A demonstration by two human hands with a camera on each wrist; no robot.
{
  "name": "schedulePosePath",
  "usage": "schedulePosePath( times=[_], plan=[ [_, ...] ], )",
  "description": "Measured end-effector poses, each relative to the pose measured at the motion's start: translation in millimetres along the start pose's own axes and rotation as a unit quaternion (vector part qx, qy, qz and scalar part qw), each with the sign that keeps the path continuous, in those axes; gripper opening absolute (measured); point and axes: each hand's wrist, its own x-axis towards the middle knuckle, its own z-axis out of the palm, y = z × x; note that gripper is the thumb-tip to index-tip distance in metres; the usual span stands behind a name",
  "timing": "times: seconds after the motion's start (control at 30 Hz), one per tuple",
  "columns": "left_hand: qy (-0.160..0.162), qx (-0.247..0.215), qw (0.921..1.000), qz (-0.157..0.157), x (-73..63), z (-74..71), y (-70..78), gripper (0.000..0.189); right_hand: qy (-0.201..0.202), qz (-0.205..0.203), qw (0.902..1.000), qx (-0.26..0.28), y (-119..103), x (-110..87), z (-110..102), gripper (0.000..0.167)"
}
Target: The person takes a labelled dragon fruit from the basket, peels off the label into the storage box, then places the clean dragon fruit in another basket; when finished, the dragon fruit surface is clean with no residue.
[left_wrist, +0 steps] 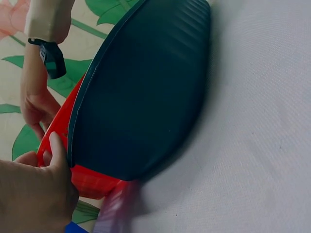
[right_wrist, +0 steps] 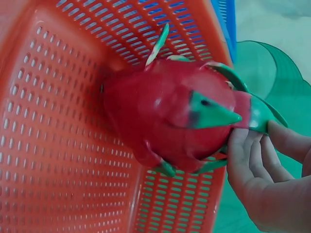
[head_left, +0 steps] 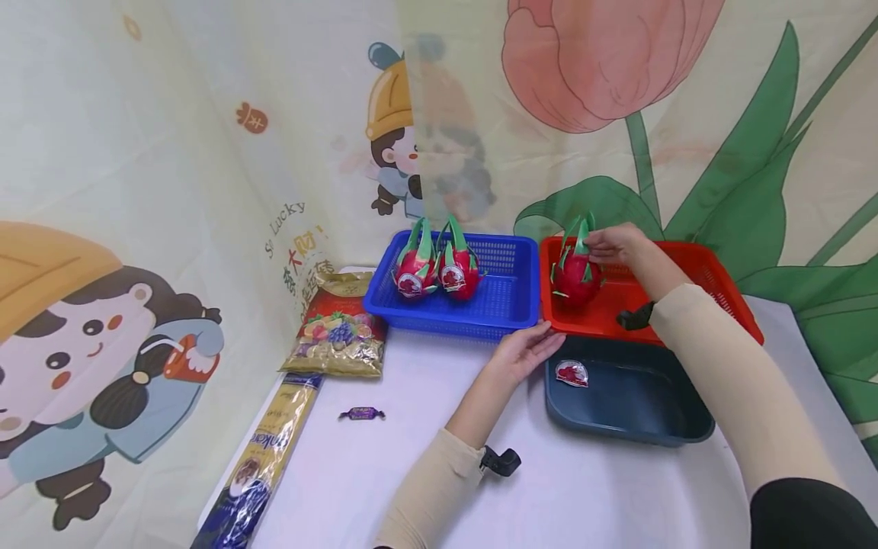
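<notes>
My right hand (head_left: 615, 242) pinches the green leafy top of a dragon fruit (head_left: 576, 278) between thumb and fingers. Red and scaly, that fruit (right_wrist: 165, 109) sits upright in the left end of the red basket (head_left: 675, 320). At the basket's front left corner, my left hand (head_left: 524, 349) grips the rim, its thumb laid along the edge in the left wrist view. A dark teal tray (head_left: 631, 400) stands right in front of the red basket, close to the left fingers. A round-edged sticker (head_left: 571, 373) with a red picture lies in the tray's left end.
Two more dragon fruits (head_left: 416, 271) with stickers sit in the blue basket (head_left: 507, 297), left of the red one. Farther left lie a gold-and-red fruit-print bag (head_left: 341, 328), a long blue-and-gold packet (head_left: 264, 465) and a purple wrapped candy (head_left: 361, 413). A printed curtain (head_left: 466, 91) hangs behind.
</notes>
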Motion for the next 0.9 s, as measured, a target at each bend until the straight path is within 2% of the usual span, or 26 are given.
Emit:
schedulePosePath(
  times=[0.07,0.1,0.2,0.27,0.47,0.57,0.7,0.8,0.9],
  plan=[
    [0.002,-0.001,1.0,-0.002,0.3,-0.1,-0.7,0.025,0.007,-0.007,0.9998,-0.017,3.6,3.7,2.3,0.015],
    [0.002,-0.002,1.0,-0.004,0.5,-0.1,-1.0,0.025,0.014,-0.014,0.9994,-0.029,5.3,5.1,4.2,0.014],
    [0.006,-0.004,1.0,-0.002,1.2,-0.6,-1.9,0.021,0.043,-0.029,0.9963,-0.069,9.8,8.4,11.8,0.039],
    [0.006,-0.006,1.0,0.0,1.7,-0.8,-1.9,0.016,0.055,-0.037,0.9937,-0.091,11.8,10.2,17.2,0.049],
    [-0.002,-0.007,1.0,-0.001,3.1,0.1,-1.1,0.015,0.06,-0.042,0.9908,-0.114,13.4,8.5,21.6,0.049],
    [-0.002,0.0,1.0,-0.003,2.8,0.2,-1.4,0.021,0.056,-0.045,0.9915,-0.109,13.0,5.6,17.9,0.049],
    [-0.006,-0.002,1.0,-0.007,2.2,-1.8,-1.2,0.027,0.043,-0.047,0.9953,-0.072,11.6,1.8,14.2,0.051],
    [-0.016,-0.009,0.9998,-0.011,0.7,-4.0,0.4,0.028,0.034,-0.046,0.9973,-0.047,9.9,-1.7,13.1,0.052],
    [-0.017,-0.002,0.9998,-0.011,-3.6,-6.4,3.4,0.027,0.04,-0.047,0.9971,-0.044,9.0,-5.2,13.3,0.051]
  ],
)
